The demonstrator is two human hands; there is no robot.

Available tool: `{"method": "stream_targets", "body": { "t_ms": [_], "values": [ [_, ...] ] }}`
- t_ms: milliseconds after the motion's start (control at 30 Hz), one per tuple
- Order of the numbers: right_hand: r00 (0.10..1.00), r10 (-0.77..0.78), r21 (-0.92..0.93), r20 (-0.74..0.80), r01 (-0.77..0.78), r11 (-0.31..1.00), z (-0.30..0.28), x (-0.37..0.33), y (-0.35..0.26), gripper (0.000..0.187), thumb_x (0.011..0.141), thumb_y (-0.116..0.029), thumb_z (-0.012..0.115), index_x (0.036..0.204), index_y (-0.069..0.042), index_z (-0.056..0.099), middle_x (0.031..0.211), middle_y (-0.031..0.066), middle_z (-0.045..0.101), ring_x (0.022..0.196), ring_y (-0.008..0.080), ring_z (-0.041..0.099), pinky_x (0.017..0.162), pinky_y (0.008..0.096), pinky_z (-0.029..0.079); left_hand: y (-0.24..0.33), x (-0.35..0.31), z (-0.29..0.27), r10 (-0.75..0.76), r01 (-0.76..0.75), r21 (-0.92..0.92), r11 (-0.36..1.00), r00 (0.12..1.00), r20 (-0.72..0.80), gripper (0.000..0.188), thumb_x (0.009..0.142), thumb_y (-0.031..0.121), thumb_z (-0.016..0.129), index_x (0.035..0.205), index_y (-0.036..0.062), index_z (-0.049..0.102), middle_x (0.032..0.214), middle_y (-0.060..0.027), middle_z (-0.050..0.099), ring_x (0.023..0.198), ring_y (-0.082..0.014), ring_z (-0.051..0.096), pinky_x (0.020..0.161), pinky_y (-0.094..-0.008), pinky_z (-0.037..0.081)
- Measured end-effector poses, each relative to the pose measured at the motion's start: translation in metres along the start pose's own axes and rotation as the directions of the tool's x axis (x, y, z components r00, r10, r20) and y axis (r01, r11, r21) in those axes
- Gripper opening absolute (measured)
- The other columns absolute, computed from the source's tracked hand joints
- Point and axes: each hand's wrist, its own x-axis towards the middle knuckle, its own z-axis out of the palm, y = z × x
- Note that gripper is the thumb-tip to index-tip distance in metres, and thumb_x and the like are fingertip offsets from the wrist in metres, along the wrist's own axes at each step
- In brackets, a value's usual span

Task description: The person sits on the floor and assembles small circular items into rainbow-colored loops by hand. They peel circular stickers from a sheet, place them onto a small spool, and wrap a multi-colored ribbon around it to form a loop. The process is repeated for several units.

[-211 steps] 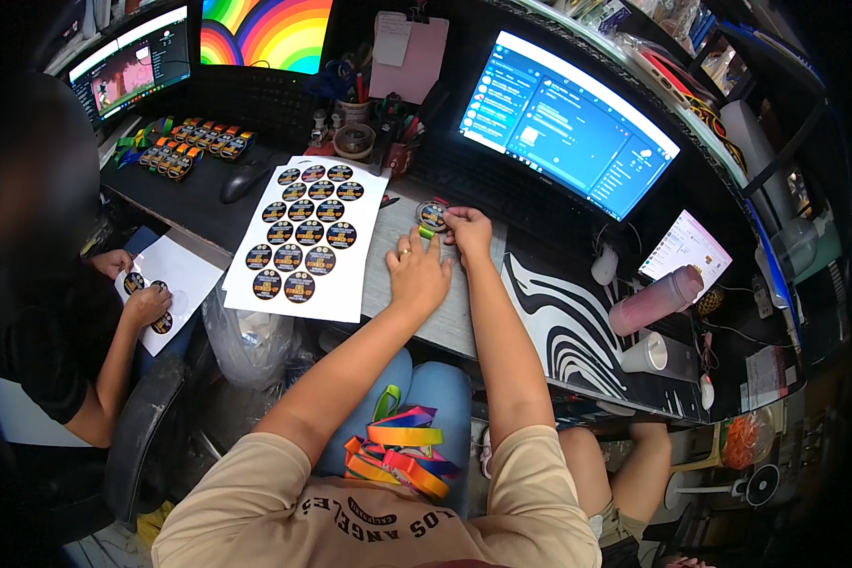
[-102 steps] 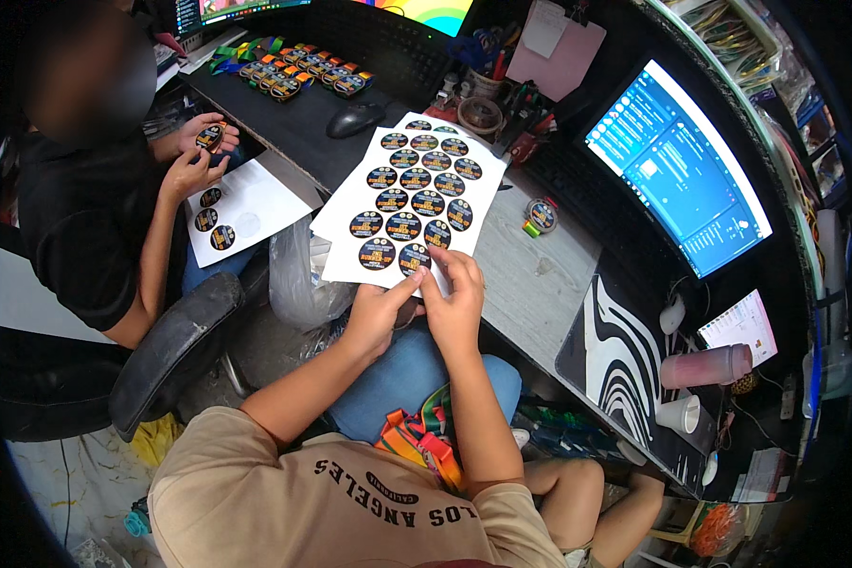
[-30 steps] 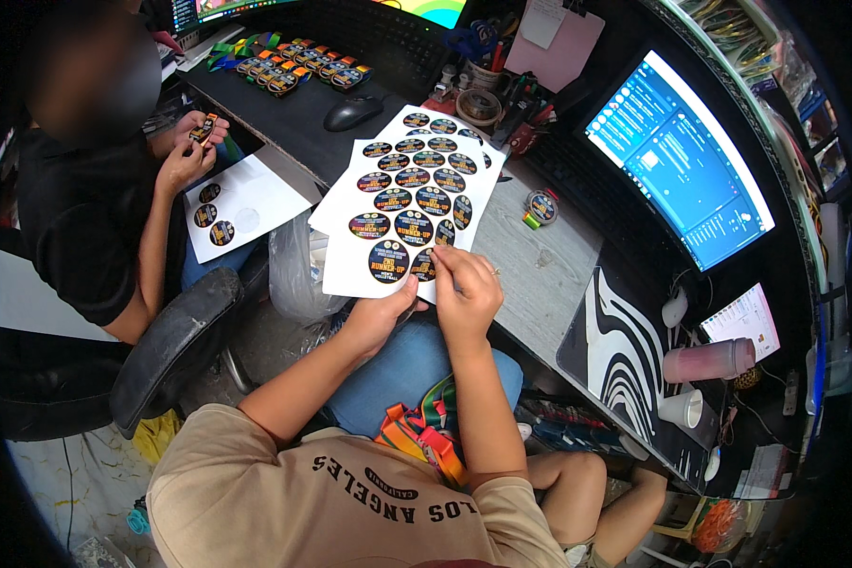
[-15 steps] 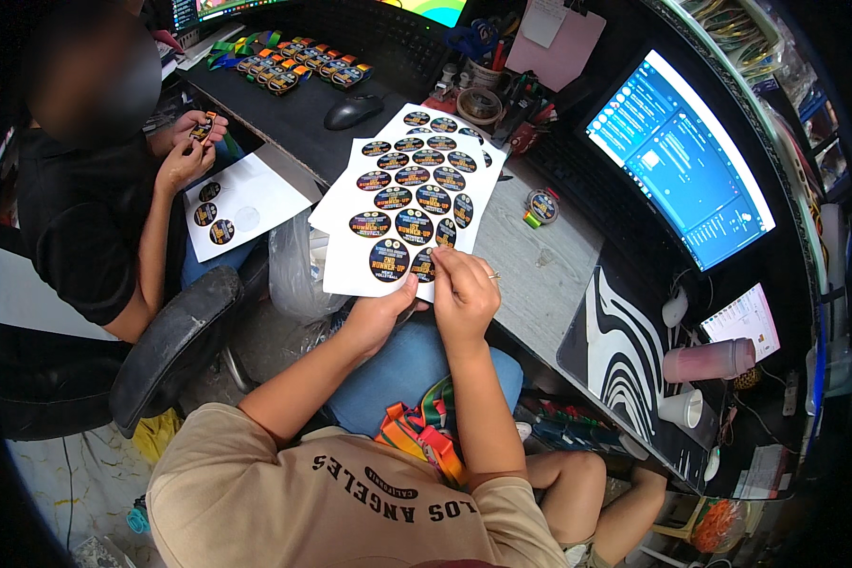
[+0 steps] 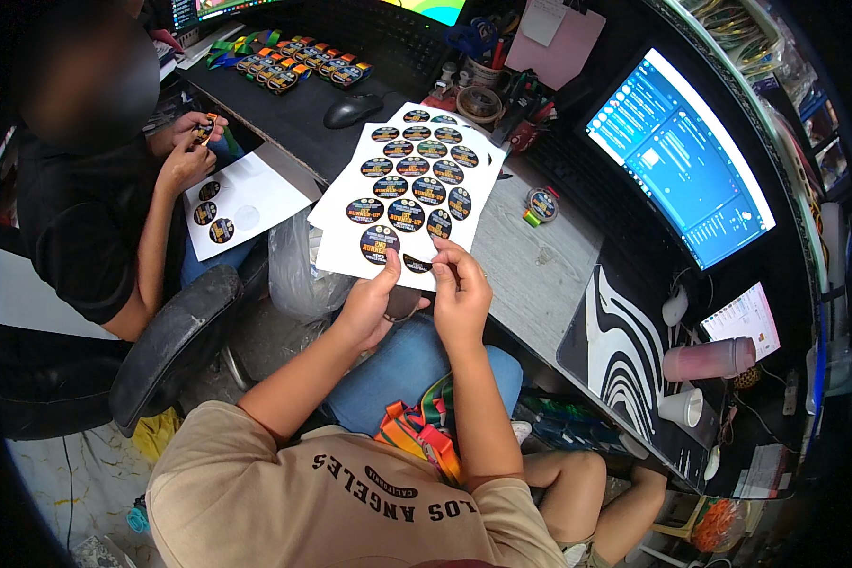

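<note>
A white sticker sheet (image 5: 336, 251) with rows of round black-and-gold stickers is gripped near its lower edge by my left hand (image 5: 371, 305), thumb on top. Beneath the sheet, by that hand's fingers, shows part of a dark round disc (image 5: 402, 304), perhaps a medal. My right hand (image 5: 462, 292) pinches at the sheet's lower right corner, at a black sticker (image 5: 417, 263) that looks partly lifted or folded. Its fingertips partly hide the pinch. Orange and green ribbons (image 5: 421, 440) lie across my lap.
A medal (image 5: 541, 205) rests on the grey desk (image 5: 516, 256) at right. Behind are a mouse (image 5: 352, 111), several ribboned medals (image 5: 303, 63) and a monitor (image 5: 682, 161). At left, a co-worker's hands (image 5: 191, 151) hold a medal above another sticker sheet (image 5: 246, 194).
The sheet has shifted slightly left and down. My right fingers are closer together, and the lower right sticker now looks partly lifted. The dark disc under the sheet has come into view.
</note>
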Motion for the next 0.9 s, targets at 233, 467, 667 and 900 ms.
{"method": "stream_targets", "body": {
  "t_ms": [233, 467, 667, 900],
  "values": [
    [0.996, 0.035, 0.174, 0.081, -0.049, 0.984, -0.0047, -0.0022, 0.0018, 0.022, 0.084, 0.002, 0.061, 0.105, -0.001, 0.065, 0.119, 0.0165, 0.062, 0.108, 0.0264, 0.062, 0.092, 0.0346, 0.051, -0.0001, 0.0012, 0.0029, 0.029, -0.025, 0.061, 0.998, 0.997, -0.071, 0.04, 0.102, 0.037, 0.043, 0.129, 0.0079, 0.048, 0.117, -0.0082, 0.06, 0.099, -0.0164, 0.063, 0.071, -0.0333, 0.059],
    [0.994, 0.044, 0.017, -0.1, -0.043, 0.999, 0.0007, -0.0032, -0.0012, 0.027, 0.084, 0.0, 0.063, 0.11, 0.001, 0.065, 0.117, 0.016, 0.062, 0.108, 0.0285, 0.06, 0.093, 0.0361, 0.051, -0.0045, 0.003, 0.0014, 0.038, -0.034, 0.059, 0.998, 0.998, -0.054, 0.04, 0.102, 0.037, 0.043, 0.13, 0.0089, 0.047, 0.117, -0.0081, 0.06, 0.1, -0.0169, 0.063, 0.072, -0.0338, 0.059],
    [0.997, -0.009, -0.232, -0.077, -0.01, 0.973, -0.0006, -0.0065, -0.0031, 0.02, 0.082, -0.008, 0.068, 0.1, -0.002, 0.071, 0.11, 0.0168, 0.064, 0.101, 0.0311, 0.06, 0.088, 0.0393, 0.048, -0.0059, 0.0034, 0.0004, 0.059, -0.057, 0.062, 0.996, 0.998, -0.03, 0.041, 0.102, 0.038, 0.043, 0.131, 0.0095, 0.045, 0.12, -0.0086, 0.059, 0.103, -0.0177, 0.062, 0.073, -0.0348, 0.059],
    [0.995, -0.047, -0.135, -0.089, 0.035, 0.99, -0.0001, -0.0097, 0.0021, 0.014, 0.078, -0.005, 0.072, 0.091, -0.002, 0.073, 0.102, 0.0133, 0.065, 0.097, 0.0274, 0.06, 0.084, 0.0357, 0.048, -0.0064, 0.0041, -0.0006, 0.043, -0.041, 0.042, 0.998, 0.998, -0.047, 0.042, 0.102, 0.04, 0.04, 0.131, 0.0092, 0.045, 0.12, -0.0093, 0.058, 0.103, -0.0189, 0.062, 0.074, -0.0356, 0.059]
  ]
}}
